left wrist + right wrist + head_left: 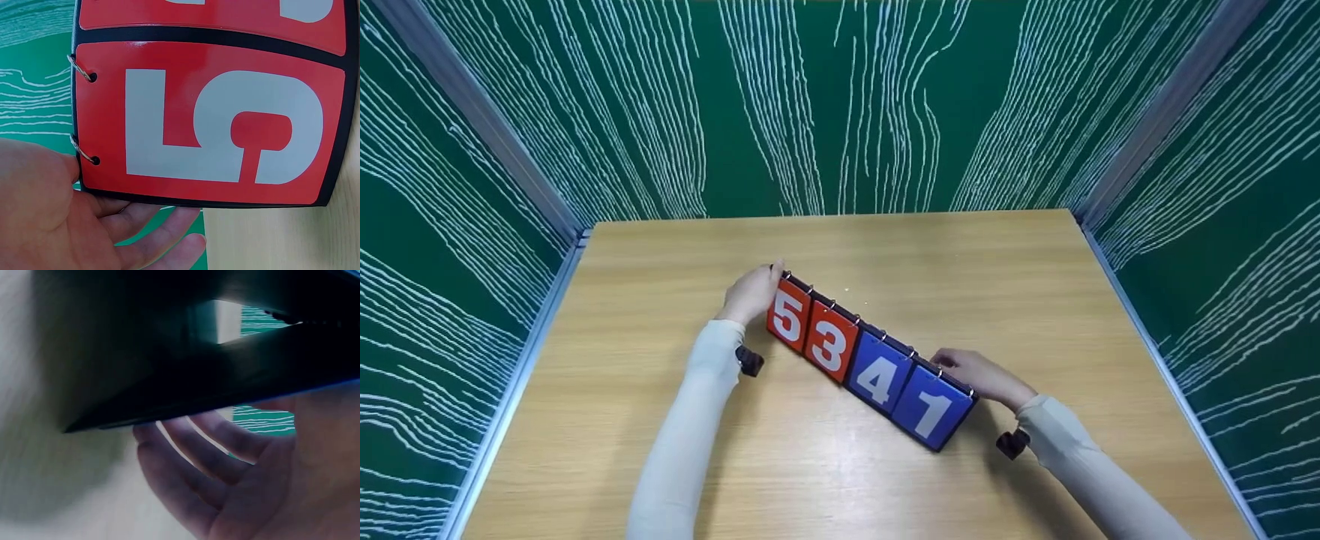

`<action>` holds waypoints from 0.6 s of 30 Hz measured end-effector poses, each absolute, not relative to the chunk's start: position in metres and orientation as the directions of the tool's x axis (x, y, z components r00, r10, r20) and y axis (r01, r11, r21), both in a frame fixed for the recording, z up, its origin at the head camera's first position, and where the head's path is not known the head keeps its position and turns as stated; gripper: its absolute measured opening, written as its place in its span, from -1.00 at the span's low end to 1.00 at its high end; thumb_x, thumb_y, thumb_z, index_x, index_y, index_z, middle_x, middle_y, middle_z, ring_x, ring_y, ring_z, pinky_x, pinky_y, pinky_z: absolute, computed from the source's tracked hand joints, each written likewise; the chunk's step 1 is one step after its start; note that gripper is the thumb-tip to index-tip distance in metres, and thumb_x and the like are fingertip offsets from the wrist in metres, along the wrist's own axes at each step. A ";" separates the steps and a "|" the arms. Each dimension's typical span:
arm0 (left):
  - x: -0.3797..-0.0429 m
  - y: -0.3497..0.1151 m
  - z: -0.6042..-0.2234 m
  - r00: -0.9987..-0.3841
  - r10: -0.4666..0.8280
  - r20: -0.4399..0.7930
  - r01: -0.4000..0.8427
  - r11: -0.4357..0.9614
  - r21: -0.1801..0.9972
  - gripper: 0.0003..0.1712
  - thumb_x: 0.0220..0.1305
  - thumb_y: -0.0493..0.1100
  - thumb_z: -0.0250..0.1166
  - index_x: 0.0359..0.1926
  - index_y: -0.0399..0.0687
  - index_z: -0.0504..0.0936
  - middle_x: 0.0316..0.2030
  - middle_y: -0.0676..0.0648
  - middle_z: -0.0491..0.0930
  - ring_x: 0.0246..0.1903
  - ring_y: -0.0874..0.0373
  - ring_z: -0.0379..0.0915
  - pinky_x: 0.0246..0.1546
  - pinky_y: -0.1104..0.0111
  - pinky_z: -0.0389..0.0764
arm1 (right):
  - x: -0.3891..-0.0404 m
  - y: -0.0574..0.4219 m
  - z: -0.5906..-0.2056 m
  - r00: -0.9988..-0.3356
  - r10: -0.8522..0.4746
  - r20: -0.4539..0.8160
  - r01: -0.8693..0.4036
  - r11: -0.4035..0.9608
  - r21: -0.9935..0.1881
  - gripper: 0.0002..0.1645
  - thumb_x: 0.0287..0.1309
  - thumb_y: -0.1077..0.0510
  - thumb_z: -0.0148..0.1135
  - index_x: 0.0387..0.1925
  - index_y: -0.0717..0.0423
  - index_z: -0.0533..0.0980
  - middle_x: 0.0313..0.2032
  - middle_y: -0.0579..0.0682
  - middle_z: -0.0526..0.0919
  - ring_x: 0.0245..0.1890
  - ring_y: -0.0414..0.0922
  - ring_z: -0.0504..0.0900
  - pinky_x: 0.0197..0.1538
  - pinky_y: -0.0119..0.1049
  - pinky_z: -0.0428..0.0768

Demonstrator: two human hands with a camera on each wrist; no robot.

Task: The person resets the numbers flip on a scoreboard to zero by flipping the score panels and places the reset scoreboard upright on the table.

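A flip scoreboard [846, 381] stands slantwise over the middle of the table, its left end farther back than its right. Two red cards with 5 and 3 and two blue cards with 4 and 1 hang from metal rings along its black top edge. My left hand [752, 294] grips the left end; in the left wrist view its fingers [169, 230] reach past the side edge by the 5 card [225, 124]. Behind the blue cards, my right hand [979, 375] holds the scoreboard. Its fingers [197, 450] meet the dark panel [225, 388]; the thumb is mostly hidden.
Below lies a light wooden table [660, 450]. Green walls [885, 112] with white wavy lines rise at the back and both sides, with grey metal posts [502, 135] at the corners. A small black camera [749, 361] sits at each wrist.
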State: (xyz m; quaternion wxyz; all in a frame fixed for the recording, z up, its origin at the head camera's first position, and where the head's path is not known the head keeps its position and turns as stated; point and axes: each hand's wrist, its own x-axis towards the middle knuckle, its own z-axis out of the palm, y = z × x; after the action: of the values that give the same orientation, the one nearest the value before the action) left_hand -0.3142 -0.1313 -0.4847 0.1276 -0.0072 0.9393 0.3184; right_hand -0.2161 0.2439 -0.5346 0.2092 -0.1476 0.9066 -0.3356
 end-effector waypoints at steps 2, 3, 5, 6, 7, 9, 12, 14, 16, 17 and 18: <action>-0.314 -0.131 -0.484 -0.967 0.068 -0.245 -0.096 0.794 0.601 -0.20 0.62 0.30 -0.41 0.34 -0.15 0.45 0.17 -0.19 0.56 0.19 -0.09 0.46 0.44 -0.04 0.32 | -0.216 0.243 -0.540 -0.851 -0.423 -0.312 -0.102 0.715 -0.691 -0.58 0.40 -0.05 0.06 -0.04 0.20 0.61 -0.07 0.15 0.72 -0.07 -0.03 0.61 0.03 -0.11 0.56; -0.314 -0.131 -0.484 -0.967 0.070 -0.245 -0.095 0.794 0.601 -0.20 0.62 0.30 -0.41 0.34 -0.15 0.45 0.16 -0.19 0.57 0.18 -0.09 0.47 0.44 -0.04 0.32 | -0.216 0.243 -0.542 -0.844 -0.434 -0.316 -0.103 0.709 -0.698 -0.58 0.40 -0.05 0.06 -0.05 0.20 0.60 -0.08 0.15 0.71 -0.09 -0.05 0.60 0.01 -0.13 0.55; -0.314 -0.131 -0.484 -0.967 0.067 -0.246 -0.098 0.792 0.603 -0.21 0.62 0.30 -0.41 0.31 -0.15 0.47 0.13 -0.19 0.57 0.15 -0.08 0.47 0.42 -0.04 0.34 | -0.216 0.242 -0.544 -0.837 -0.441 -0.324 -0.094 0.699 -0.709 -0.59 0.40 -0.06 0.05 -0.08 0.18 0.61 -0.12 0.12 0.71 -0.13 -0.09 0.57 -0.03 -0.18 0.52; -0.314 -0.131 -0.484 -0.967 0.067 -0.244 -0.098 0.791 0.603 -0.21 0.62 0.30 -0.41 0.29 -0.15 0.49 0.11 -0.18 0.58 0.13 -0.08 0.47 0.41 -0.03 0.35 | -0.216 0.242 -0.545 -0.838 -0.440 -0.324 -0.091 0.696 -0.712 -0.59 0.40 -0.06 0.04 -0.10 0.17 0.61 -0.13 0.10 0.71 -0.15 -0.10 0.56 -0.04 -0.20 0.51; -0.314 -0.131 -0.484 -0.968 0.066 -0.244 -0.098 0.791 0.604 -0.22 0.62 0.29 -0.41 0.27 -0.15 0.49 0.10 -0.18 0.58 0.12 -0.08 0.47 0.40 -0.03 0.36 | -0.215 0.242 -0.546 -0.838 -0.440 -0.322 -0.091 0.695 -0.713 -0.60 0.41 -0.06 0.04 -0.11 0.17 0.61 -0.14 0.09 0.70 -0.15 -0.11 0.55 -0.04 -0.20 0.50; -0.314 -0.131 -0.484 -0.967 0.066 -0.247 -0.100 0.791 0.604 -0.22 0.62 0.29 -0.41 0.24 -0.15 0.50 0.08 -0.18 0.58 0.10 -0.07 0.47 0.39 -0.04 0.36 | -0.215 0.242 -0.545 -0.838 -0.443 -0.317 -0.097 0.693 -0.714 -0.60 0.42 -0.06 0.03 -0.12 0.17 0.61 -0.15 0.09 0.71 -0.16 -0.12 0.55 -0.04 -0.21 0.51; -0.314 -0.131 -0.484 -0.967 0.061 -0.247 -0.104 0.791 0.603 -0.22 0.62 0.30 -0.41 0.23 -0.14 0.50 0.07 -0.18 0.58 0.10 -0.07 0.47 0.39 -0.05 0.35 | -0.215 0.241 -0.544 -0.842 -0.437 -0.318 -0.097 0.701 -0.707 -0.59 0.44 -0.06 0.01 -0.15 0.17 0.61 -0.17 0.08 0.70 -0.18 -0.12 0.55 -0.06 -0.20 0.50; -0.314 -0.131 -0.484 -0.967 0.060 -0.249 -0.106 0.790 0.603 -0.22 0.61 0.31 -0.41 0.24 -0.13 0.50 0.06 -0.17 0.58 0.11 -0.07 0.47 0.40 -0.05 0.34 | -0.216 0.240 -0.543 -0.843 -0.431 -0.323 -0.096 0.709 -0.699 -0.58 0.45 -0.07 0.00 -0.16 0.17 0.61 -0.19 0.07 0.69 -0.19 -0.13 0.54 -0.08 -0.22 0.49; -0.314 -0.131 -0.484 -0.968 0.059 -0.242 -0.103 0.791 0.603 -0.23 0.62 0.30 -0.41 0.23 -0.13 0.51 0.04 -0.17 0.58 0.10 -0.07 0.48 0.39 -0.05 0.35 | -0.216 0.240 -0.542 -0.844 -0.423 -0.329 -0.088 0.716 -0.693 -0.57 0.46 -0.08 -0.02 -0.17 0.16 0.61 -0.20 0.05 0.69 -0.21 -0.13 0.53 -0.10 -0.23 0.48; -0.314 -0.131 -0.484 -0.969 0.059 -0.241 -0.102 0.791 0.603 -0.23 0.62 0.30 -0.40 0.24 -0.13 0.50 0.04 -0.17 0.58 0.10 -0.07 0.48 0.39 -0.06 0.35 | -0.217 0.240 -0.542 -0.845 -0.419 -0.333 -0.083 0.717 -0.692 -0.57 0.46 -0.08 -0.02 -0.17 0.16 0.61 -0.21 0.04 0.68 -0.21 -0.14 0.52 -0.10 -0.25 0.48; -0.314 -0.131 -0.484 -0.970 0.062 -0.236 -0.095 0.796 0.598 -0.24 0.62 0.29 -0.40 0.23 -0.13 0.51 0.02 -0.17 0.58 0.08 -0.07 0.48 0.38 -0.05 0.36 | -0.218 0.240 -0.542 -0.844 -0.417 -0.339 -0.074 0.714 -0.696 -0.57 0.45 -0.08 -0.01 -0.17 0.17 0.61 -0.22 0.04 0.68 -0.22 -0.15 0.52 -0.12 -0.26 0.48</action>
State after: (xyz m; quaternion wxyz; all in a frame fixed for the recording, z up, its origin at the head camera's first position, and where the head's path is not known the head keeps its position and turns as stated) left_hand -0.3142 -0.1307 -0.4837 0.1224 -0.0088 0.9397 0.3192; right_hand -0.2176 0.2398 -0.5423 0.2437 -0.1373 0.8931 -0.3522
